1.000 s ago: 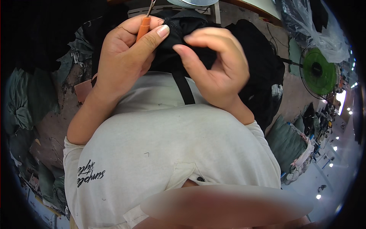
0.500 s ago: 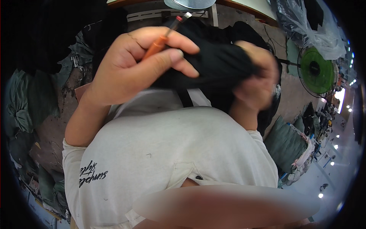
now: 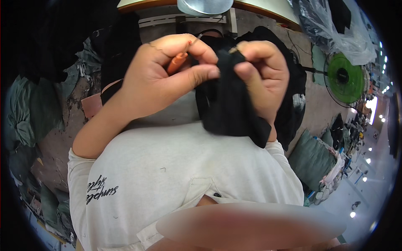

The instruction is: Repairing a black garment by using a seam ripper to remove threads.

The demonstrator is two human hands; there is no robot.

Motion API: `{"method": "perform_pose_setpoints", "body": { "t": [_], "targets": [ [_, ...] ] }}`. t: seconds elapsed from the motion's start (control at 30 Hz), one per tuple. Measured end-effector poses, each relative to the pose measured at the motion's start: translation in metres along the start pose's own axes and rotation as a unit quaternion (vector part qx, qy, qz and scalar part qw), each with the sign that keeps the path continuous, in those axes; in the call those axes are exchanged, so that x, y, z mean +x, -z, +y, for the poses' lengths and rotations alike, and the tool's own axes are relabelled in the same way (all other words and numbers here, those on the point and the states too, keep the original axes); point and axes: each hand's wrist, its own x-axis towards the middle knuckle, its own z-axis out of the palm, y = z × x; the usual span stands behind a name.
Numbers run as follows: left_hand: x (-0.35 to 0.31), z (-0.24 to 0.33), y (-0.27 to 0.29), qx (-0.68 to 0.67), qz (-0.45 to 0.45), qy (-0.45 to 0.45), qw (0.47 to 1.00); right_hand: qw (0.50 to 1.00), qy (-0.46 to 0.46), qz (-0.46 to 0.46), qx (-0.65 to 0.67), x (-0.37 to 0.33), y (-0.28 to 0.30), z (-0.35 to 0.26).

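Observation:
My left hand [image 3: 157, 73] is closed, with an orange-handled seam ripper [image 3: 178, 62] lying across its palm under the fingers. Its thumb and forefinger pinch the edge of a black cloth piece [image 3: 228, 104], which looks like part of a garment. On the other side, my right hand [image 3: 266, 71] grips the top of the same cloth between thumb and fingers. A small tan bit [image 3: 233, 49] shows at that grip, too small to name. Below both hands the cloth hangs down in front of my light shirt [image 3: 188, 159]. The ripper's tip is partly hidden behind the left forefinger.
More black fabric [image 3: 293, 113] lies beyond my right arm. A table edge [image 3: 264, 12] with a round metal thing [image 3: 205, 6] is at the top. At right are a green fan [image 3: 345, 77], clear plastic [image 3: 331, 33] and a green sack [image 3: 312, 159]; another green sack [image 3: 31, 111] sits at left.
The cloth, earlier stretched sideways and blurred between my hands, now hangs downward. My right hand has come in left, close to my left hand. The seam ripper has tilted within the left hand.

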Motion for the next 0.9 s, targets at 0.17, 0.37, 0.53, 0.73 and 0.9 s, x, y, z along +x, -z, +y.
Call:
{"method": "perform_pose_setpoints", "body": {
  "t": [0.17,0.37,0.53,0.73,0.9],
  "targets": [
    [-0.009,-0.006,0.002,-0.095,0.054,0.052,0.993,0.978,0.110,-0.013,-0.179,0.020,-0.006,0.019],
    [0.005,-0.014,0.018,0.112,0.036,-0.038,0.992,0.941,0.164,-0.027,-0.295,0.033,-0.003,0.010],
    [0.014,-0.014,0.057,0.270,0.150,-0.113,0.944,0.927,0.200,0.021,-0.315,0.047,0.017,-0.002],
    [0.026,-0.003,0.031,-0.014,0.024,-0.036,0.999,0.964,0.153,-0.053,-0.210,0.044,0.004,0.000],
    [0.016,-0.007,0.017,0.002,-0.005,0.021,1.000,0.894,0.297,-0.048,-0.331,0.052,-0.003,0.011]
  ]
}}
